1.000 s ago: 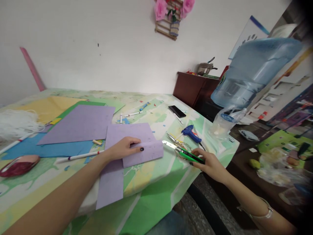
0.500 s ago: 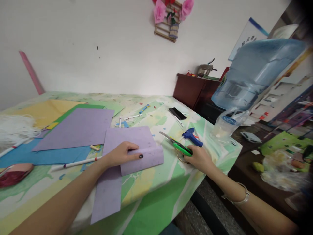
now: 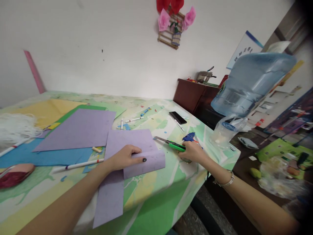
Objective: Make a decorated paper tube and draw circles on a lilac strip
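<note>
My left hand (image 3: 126,157) grips a light-purple sheet (image 3: 137,137) at its folded front flap (image 3: 154,163). The thumb lies over the flap, while the other fingers are partly hidden along the fold. A long purple strip (image 3: 109,204) hangs past the table edge below my wrist. In my right hand (image 3: 194,151) is a green utility knife (image 3: 176,146), its blade out and pointing left towards the sheet's right edge. Beyond that hand lies a blue glue gun (image 3: 189,137), partly covered by it. A ring-shaped object (image 3: 186,160) shows beneath the palm.
Another purple sheet (image 3: 80,130) lies left over blue (image 3: 56,156), green and yellow sheets. White string (image 3: 17,130), a red-and-pink pouch (image 3: 18,174) and markers (image 3: 84,164) are nearby. Behind sits a black phone (image 3: 178,117). A large water bottle (image 3: 251,83) stands right.
My right hand has moved left with the utility knife, bringing the blade nearer the purple sheet, and now covers part of the glue gun. My left hand keeps its hold. The view has shifted slightly.
</note>
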Available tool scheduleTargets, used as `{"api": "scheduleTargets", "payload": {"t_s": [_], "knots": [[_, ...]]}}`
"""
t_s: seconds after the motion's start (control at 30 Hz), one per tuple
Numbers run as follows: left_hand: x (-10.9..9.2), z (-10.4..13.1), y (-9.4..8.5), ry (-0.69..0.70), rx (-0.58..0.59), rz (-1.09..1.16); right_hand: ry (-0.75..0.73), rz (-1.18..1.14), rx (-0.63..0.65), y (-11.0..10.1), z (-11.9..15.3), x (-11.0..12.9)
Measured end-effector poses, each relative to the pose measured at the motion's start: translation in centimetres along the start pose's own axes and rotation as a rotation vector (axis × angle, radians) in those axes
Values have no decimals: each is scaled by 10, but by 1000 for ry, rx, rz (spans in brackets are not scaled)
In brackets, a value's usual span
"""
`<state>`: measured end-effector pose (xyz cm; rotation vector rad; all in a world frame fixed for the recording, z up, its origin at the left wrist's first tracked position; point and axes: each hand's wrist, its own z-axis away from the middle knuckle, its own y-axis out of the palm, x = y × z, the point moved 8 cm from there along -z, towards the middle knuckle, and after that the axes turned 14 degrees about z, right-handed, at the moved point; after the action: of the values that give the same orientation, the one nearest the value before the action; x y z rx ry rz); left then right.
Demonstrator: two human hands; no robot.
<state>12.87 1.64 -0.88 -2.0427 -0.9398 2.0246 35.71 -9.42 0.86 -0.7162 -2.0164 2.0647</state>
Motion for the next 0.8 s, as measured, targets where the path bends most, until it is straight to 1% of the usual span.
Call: {"api": "scheduleTargets", "payload": {"t_s": [0.13, 0.27, 0.33, 0.37, 0.4, 0.47, 0.57, 0.67, 0.73, 0.8], "knots": [[-1, 0, -2, -1, -21, 11, 12, 9, -2, -9, -23, 0], [-3, 0, -4, 20, -30, 50, 40, -18, -46, -19, -52, -1], [-5, 1, -7, 40, -36, 77, 24, -60, -87, -24, -58, 2], [-6, 1, -8, 48, -36, 91, 7, -87, -110, -26, -57, 4], [-7, 2, -8, 54, -31, 105, -15, -117, -133, -27, -52, 6], [-10, 3, -7, 64, -7, 134, -60, -179, -167, -28, -34, 6], [-19, 4, -3, 95, 59, 201, -125, -268, -179, -24, 9, -3], [-28, 4, 1, 155, 111, 270, -209, -334, -138, -12, 55, -13], [-28, 2, 3, 178, 95, 215, -305, -388, -137, -5, 80, -15], [-22, 0, 3, 176, 54, 105, -402, -412, -148, 2, 98, -14]]}}
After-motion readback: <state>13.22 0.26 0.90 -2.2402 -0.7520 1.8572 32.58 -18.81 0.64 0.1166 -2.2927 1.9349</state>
